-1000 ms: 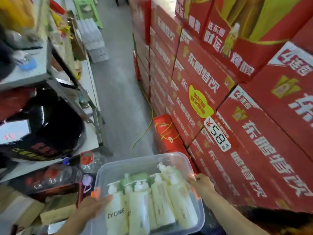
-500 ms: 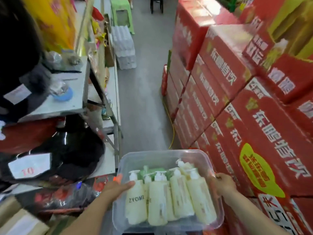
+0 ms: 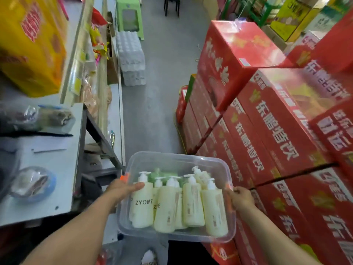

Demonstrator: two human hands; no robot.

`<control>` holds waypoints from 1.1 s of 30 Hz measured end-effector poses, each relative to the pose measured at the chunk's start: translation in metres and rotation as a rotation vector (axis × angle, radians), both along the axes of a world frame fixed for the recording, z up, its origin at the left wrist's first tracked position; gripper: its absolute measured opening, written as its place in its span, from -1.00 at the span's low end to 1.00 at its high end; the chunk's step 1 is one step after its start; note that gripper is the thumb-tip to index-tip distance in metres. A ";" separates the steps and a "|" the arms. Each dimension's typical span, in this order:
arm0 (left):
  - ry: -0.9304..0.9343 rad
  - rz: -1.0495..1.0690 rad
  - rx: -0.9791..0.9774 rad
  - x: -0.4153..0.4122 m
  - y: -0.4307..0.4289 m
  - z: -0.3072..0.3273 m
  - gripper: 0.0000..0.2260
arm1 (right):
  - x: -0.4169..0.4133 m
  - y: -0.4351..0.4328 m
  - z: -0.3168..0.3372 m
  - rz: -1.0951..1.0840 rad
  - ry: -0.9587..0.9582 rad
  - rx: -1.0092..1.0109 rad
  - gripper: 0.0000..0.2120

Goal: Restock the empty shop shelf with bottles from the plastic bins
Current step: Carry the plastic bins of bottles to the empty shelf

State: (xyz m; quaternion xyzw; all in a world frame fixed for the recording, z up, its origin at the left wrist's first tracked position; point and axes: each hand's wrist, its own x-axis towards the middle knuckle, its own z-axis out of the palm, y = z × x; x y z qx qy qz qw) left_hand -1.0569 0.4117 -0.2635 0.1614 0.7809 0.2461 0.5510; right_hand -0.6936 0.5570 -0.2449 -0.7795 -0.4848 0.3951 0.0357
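Plastic bin [image 3: 172,159] of cream pump bottles [image 3: 193,205] hangs between our grips, left grip [image 3: 124,188] and right grip [image 3: 241,197] each curled round a side rim, so we judge this the carrying step, needing next a level set-down that frees one grip.

Grey concrete floor [image 3: 158,104] forms an aisle. Directly on it are shrink-wrapped water-bottle packs [image 3: 131,58] stacked against the left shelving, a green plastic stool [image 3: 129,16] just behind them, a dark stool [image 3: 172,5] farther back, and stacked red cartons [image 3: 271,134] along the right side. Grey shelf [image 3: 57,188] at left holds a blue-rimmed wrapped item [image 3: 32,185], blurred clear-wrapped bundles [image 3: 36,117] behind it, and a big yellow package [image 3: 30,44] at the far end.
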 end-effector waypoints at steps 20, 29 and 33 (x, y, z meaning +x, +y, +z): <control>0.124 0.173 -0.010 -0.266 0.353 0.016 -0.44 | -0.306 0.434 -0.043 0.235 0.037 -0.046 -0.58; 0.071 0.200 0.041 -0.429 0.524 0.008 -0.11 | -0.456 0.595 -0.027 0.209 -0.029 0.038 -0.61; 0.098 0.218 0.025 -0.485 0.599 0.005 0.08 | -0.503 0.683 -0.043 0.262 -0.044 -0.014 -0.50</control>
